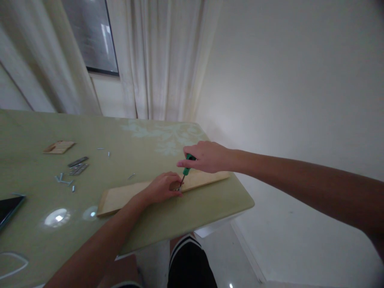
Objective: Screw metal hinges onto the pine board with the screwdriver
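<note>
My right hand (208, 157) is wrapped round the green handle of a screwdriver (186, 171), which points down and slightly left. The screwdriver's tip meets the near edge of a pale wooden board (121, 195) lying on the table. My left hand (160, 187) rests on the board, its thumb and fingers closed around the spot at the tip. A small metallic piece shows there, but its kind is too hidden to tell.
To the left on the green table (99, 172) lie several metal hinges (79, 166), loose screws (63, 181) and a small wooden piece (59, 147). A dark flat device (10, 208) sits at the left edge. A wall (288, 100) stands on the right.
</note>
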Demonstrator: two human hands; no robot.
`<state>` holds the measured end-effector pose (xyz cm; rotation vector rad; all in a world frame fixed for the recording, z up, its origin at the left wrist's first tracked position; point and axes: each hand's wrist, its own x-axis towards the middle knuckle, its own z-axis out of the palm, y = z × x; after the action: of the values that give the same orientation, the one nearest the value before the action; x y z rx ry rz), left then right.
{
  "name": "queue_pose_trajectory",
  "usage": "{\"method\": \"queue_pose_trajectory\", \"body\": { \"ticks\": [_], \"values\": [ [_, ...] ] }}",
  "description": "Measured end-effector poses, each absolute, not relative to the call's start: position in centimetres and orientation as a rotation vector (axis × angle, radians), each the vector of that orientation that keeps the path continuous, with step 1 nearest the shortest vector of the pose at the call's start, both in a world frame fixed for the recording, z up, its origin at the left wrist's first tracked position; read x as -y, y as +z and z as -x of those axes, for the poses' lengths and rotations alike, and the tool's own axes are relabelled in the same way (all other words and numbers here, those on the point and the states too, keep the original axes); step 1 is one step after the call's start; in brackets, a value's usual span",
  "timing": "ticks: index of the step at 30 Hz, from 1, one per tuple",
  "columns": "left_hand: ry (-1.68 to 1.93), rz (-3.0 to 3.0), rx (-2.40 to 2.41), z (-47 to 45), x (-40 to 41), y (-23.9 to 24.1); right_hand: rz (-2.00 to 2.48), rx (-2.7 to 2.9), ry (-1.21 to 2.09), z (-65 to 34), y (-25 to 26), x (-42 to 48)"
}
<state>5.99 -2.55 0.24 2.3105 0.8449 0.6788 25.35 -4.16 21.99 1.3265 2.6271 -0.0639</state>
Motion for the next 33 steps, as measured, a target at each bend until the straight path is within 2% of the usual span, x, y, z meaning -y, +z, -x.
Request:
{"method": "queue_pose_trajectory", "body": {
  "ticks": [2,7,11,13,19,25,27,30,31,33],
  "values": [
    [0.667,-2.287,-0.774,-5.9,2.3,0.2,-1.410,-2.592,-0.003,-25.6,21.6,4.1],
    [0.654,-2.257,-0.682,-6.0,2.0,0.0,-0.890,-2.867,-0.242,-25.5,21.6,4.0],
    [0.660,-2.296,-0.703,-6.2,2.0,-0.1,-1.332,-2.651,-0.003,-24.7,21.4,4.2],
    [0.675,-2.314,-0.730,-6.2,2.1,-0.2,-1.411,-2.629,0.078,-24.4,21.2,4.4],
    [0.728,-2.331,-0.835,-6.2,2.8,0.2,-0.605,-2.914,-0.099,-24.5,21.8,5.2],
    [0.738,-2.386,-0.805,-6.3,3.0,0.7,-1.397,-2.600,0.066,-24.0,21.7,4.6],
    [0.740,-2.398,-0.821,-6.3,2.9,0.5,-1.272,-2.688,-0.022,-24.0,21.7,4.6],
    [0.748,-2.402,-0.872,-6.3,3.0,0.2,-0.782,-2.861,-0.289,-24.0,21.9,4.8],
    [0.751,-2.401,-0.889,-6.3,3.0,0.1,-0.722,-2.872,-0.318,-24.0,21.9,4.8],
    [0.754,-2.400,-0.910,-6.4,3.1,0.0,-0.899,-2.829,-0.215,-23.9,21.9,4.8]
  ]
}}
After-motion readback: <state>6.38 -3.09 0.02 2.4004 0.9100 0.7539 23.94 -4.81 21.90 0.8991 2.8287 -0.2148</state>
